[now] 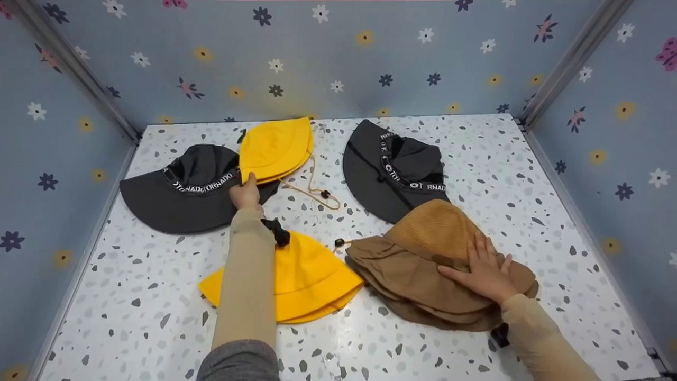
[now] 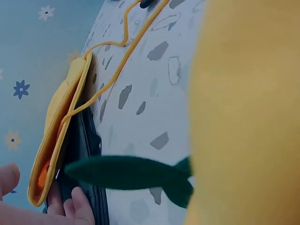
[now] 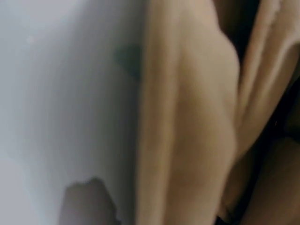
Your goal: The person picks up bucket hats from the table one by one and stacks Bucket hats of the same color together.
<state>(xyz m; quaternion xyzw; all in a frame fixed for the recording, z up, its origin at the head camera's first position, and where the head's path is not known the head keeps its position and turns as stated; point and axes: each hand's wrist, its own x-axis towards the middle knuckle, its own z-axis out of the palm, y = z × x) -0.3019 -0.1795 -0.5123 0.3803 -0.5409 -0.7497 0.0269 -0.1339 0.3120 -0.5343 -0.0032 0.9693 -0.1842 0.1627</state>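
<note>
- Head view: our left hand point(image 1: 246, 194) reaches toward 12 o'clock and pinches the near edge of a folded yellow hat point(image 1: 275, 148), thumb on top.
- That folded hat lies at about 11 o'clock on the speckled table point(image 1: 476, 153), overlapping the right side of a dark hat point(image 1: 180, 198) with a lettered band.
- A tan cord point(image 1: 312, 191) trails from the folded hat toward 4 o'clock and ends in a dark toggle.
- A second yellow hat point(image 1: 312, 278) sits at 6 o'clock, partly under our left sleeve point(image 1: 246, 280).
- Our right hand point(image 1: 484, 272) lies flat, fingers spread, on a brown hat point(image 1: 423, 264) at about 4 o'clock.
- Behind the brown hat, at 1 o'clock, a second dark hat point(image 1: 391, 169) touches or slips under it.
- Flowered blue walls point(image 1: 338, 58) close in three sides.
- Left wrist view: we see the folded yellow hat point(image 2: 58, 136) edge-on at 9 o'clock, lying on the dark hat point(image 2: 86, 154), with our fingertips point(image 2: 77, 208) under them at 7 o'clock.
- The cord point(image 2: 117, 61) runs up toward 12 o'clock; the other yellow hat point(image 2: 248, 117) fills the right side, and a dark strap point(image 2: 126, 173) crosses at 6 o'clock.
- Right wrist view: blurred brown folds point(image 3: 197, 117) fill the right half; the hand itself cannot be made out here.
</note>
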